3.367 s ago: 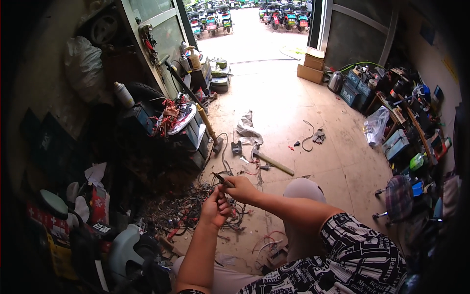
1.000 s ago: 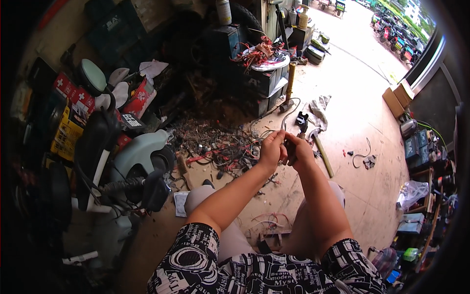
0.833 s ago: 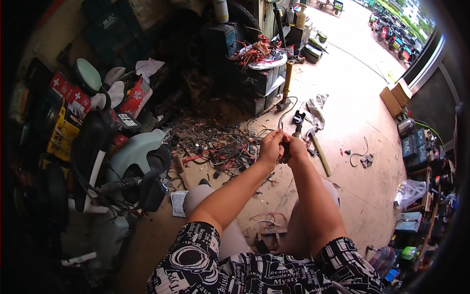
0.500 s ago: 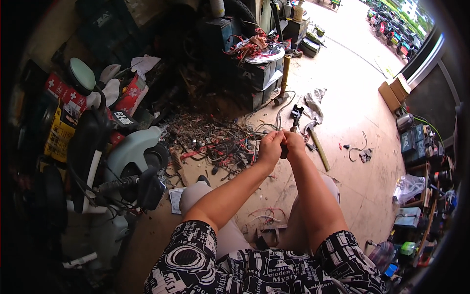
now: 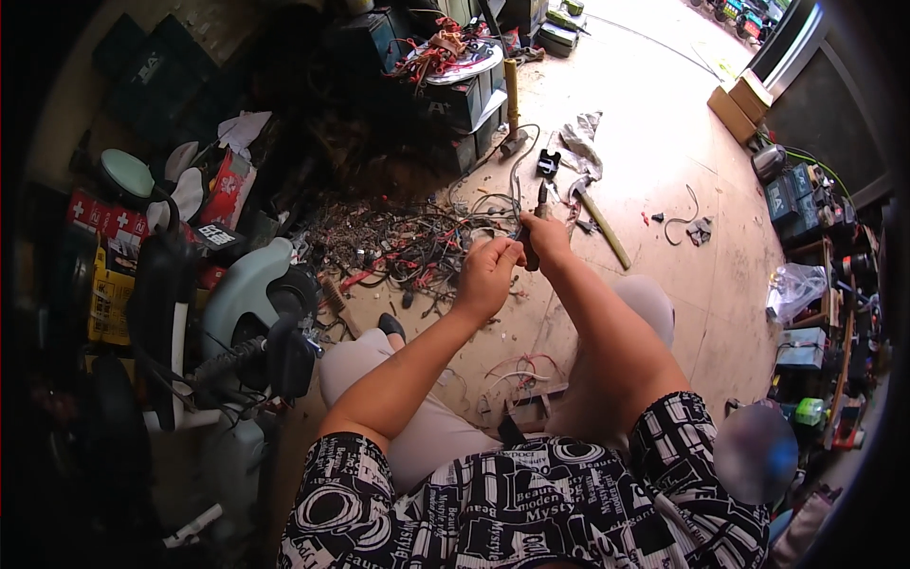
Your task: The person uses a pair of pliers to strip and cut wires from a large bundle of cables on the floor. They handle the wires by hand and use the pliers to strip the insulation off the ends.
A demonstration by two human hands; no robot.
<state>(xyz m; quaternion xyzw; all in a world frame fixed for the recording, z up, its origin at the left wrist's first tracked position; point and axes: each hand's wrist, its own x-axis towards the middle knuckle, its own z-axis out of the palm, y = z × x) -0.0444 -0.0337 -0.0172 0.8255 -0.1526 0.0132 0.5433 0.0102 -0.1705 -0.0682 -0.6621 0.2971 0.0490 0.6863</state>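
My right hand (image 5: 550,241) is closed round a slim dark tool (image 5: 532,254) whose narrow end points away from me; its exact kind is unclear. Just left of it, my left hand (image 5: 488,273) is closed, fingertips pinched together beside the tool. Whatever those fingers hold is too small or hidden to make out. Beyond the hands, a black block-shaped part (image 5: 549,162) lies near a grey cable (image 5: 517,173). To the right rests a hammer (image 5: 607,230) with a wooden handle. Ahead and left spreads a pile of cut wires and scraps (image 5: 398,242).
At the left stand a pale green scooter body part (image 5: 248,284) and a round mirror (image 5: 127,174). Red wires lie on a white disc (image 5: 469,64) atop dark batteries (image 5: 455,100). Cardboard boxes (image 5: 737,106) and a cluttered shelf (image 5: 806,275) line the right side. A crumpled grey rag (image 5: 580,142) lies ahead.
My left hand has drawn back slightly toward me and left of my right hand. More of the dark tool shows now. The whole view has shifted, and my knees are wider apart.
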